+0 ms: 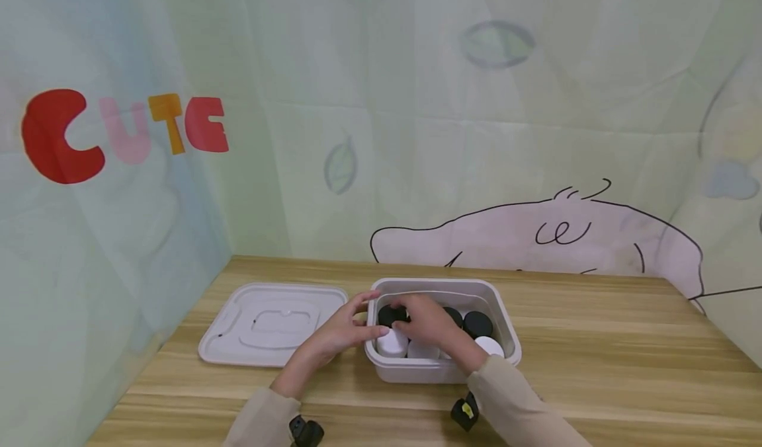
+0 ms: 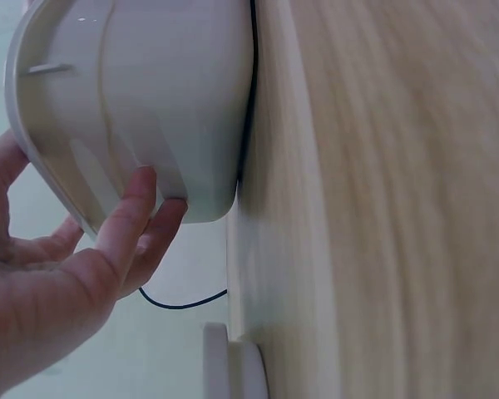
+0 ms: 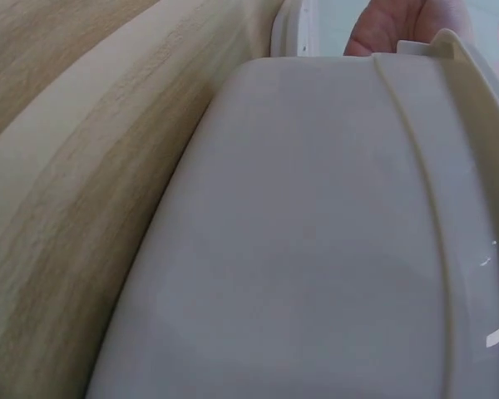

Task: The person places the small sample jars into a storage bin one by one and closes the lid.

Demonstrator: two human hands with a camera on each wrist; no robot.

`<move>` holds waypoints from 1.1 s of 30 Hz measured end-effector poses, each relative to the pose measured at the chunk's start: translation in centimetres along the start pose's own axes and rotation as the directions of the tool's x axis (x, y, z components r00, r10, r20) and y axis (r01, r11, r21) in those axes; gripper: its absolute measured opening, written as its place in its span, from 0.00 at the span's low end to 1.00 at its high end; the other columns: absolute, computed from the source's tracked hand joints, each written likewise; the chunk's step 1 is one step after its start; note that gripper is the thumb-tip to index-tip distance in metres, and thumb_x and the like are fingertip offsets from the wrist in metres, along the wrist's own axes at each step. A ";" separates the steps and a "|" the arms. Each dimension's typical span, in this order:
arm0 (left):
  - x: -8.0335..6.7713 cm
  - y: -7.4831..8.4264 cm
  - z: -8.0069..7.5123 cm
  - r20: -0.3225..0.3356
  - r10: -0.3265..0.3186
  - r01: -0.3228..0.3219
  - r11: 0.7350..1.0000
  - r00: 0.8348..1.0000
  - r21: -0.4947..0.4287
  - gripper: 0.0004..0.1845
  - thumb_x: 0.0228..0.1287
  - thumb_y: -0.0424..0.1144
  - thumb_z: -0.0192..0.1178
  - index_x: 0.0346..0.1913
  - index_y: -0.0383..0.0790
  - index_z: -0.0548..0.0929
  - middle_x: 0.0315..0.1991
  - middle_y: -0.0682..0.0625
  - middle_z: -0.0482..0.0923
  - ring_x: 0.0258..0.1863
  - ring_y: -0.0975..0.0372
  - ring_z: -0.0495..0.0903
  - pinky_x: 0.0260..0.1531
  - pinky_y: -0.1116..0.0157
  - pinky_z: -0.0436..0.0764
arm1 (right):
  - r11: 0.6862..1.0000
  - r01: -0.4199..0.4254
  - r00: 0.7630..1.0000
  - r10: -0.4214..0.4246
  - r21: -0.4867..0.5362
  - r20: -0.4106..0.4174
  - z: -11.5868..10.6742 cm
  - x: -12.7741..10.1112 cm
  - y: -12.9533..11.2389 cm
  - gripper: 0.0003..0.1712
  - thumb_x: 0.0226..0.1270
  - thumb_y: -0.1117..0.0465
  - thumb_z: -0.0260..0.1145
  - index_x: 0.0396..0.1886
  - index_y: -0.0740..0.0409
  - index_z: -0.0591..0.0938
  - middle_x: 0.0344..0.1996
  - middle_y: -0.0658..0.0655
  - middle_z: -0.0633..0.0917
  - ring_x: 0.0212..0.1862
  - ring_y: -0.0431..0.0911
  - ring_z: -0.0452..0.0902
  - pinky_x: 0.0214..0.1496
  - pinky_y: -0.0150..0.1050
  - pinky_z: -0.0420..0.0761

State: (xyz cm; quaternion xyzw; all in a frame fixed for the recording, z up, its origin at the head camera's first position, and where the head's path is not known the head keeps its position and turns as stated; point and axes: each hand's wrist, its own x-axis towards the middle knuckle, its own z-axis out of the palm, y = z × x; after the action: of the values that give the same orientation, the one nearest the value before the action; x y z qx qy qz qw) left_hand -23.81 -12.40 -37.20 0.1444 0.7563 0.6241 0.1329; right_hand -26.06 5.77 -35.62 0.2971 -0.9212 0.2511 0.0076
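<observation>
A pale plastic bin stands on the wooden table, near its front edge and roughly midway between the left and right edges. Inside it sit several round jars, some with black lids and some with white lids. The left hand rests against the bin's left wall, fingers fairly straight and spread along the wall just under the rim, thumb at the rim; the left wrist view shows the fingertips touching the outer wall, so this hand lies released rather than clenched. The right hand reaches down into the bin over the jars at its left end; whether its fingers grasp a jar cannot be told. The bin's flat lid lies on the table just beside the bin, toward the left edge.
</observation>
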 end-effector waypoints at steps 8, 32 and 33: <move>0.1 0.3 0.3 0.008 -0.001 0.001 1.000 1.000 -0.002 0.38 0.55 0.36 0.64 0.67 0.39 0.58 0.67 0.35 0.50 0.54 0.45 0.70 0.39 0.61 0.78 | 1.000 0.009 1.000 -0.010 0.029 0.012 -0.5 -0.6 0.8 0.16 0.55 0.67 0.65 0.44 0.68 0.79 0.43 0.64 0.82 0.47 0.55 0.77 0.50 0.50 0.75; -4.3 1.1 -6.0 -0.118 -0.022 0.042 0.985 0.993 0.166 0.35 0.61 0.43 0.59 0.67 0.35 0.56 0.63 0.30 0.56 0.58 0.42 0.66 0.48 0.55 0.76 | 0.833 0.008 0.997 0.039 0.553 -0.073 -1.9 -1.4 -5.6 0.21 0.64 0.60 0.58 0.57 0.60 0.73 0.56 0.60 0.75 0.58 0.54 0.69 0.58 0.48 0.70; -4.6 1.1 -6.4 -0.125 -0.019 0.042 0.983 0.992 0.179 0.36 0.61 0.43 0.59 0.67 0.35 0.56 0.63 0.30 0.55 0.59 0.41 0.65 0.49 0.55 0.75 | 0.824 0.005 0.996 0.045 0.566 -0.075 -1.7 -1.4 -6.1 0.21 0.65 0.59 0.58 0.57 0.60 0.73 0.56 0.60 0.75 0.58 0.54 0.69 0.58 0.48 0.70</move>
State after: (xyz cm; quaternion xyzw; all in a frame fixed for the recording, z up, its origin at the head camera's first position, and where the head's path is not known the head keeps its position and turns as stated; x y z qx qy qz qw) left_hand -21.95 -19.80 -34.82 0.1057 0.8188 0.5582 0.0821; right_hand -21.79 3.04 -31.51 0.2655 -0.8073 0.5251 -0.0442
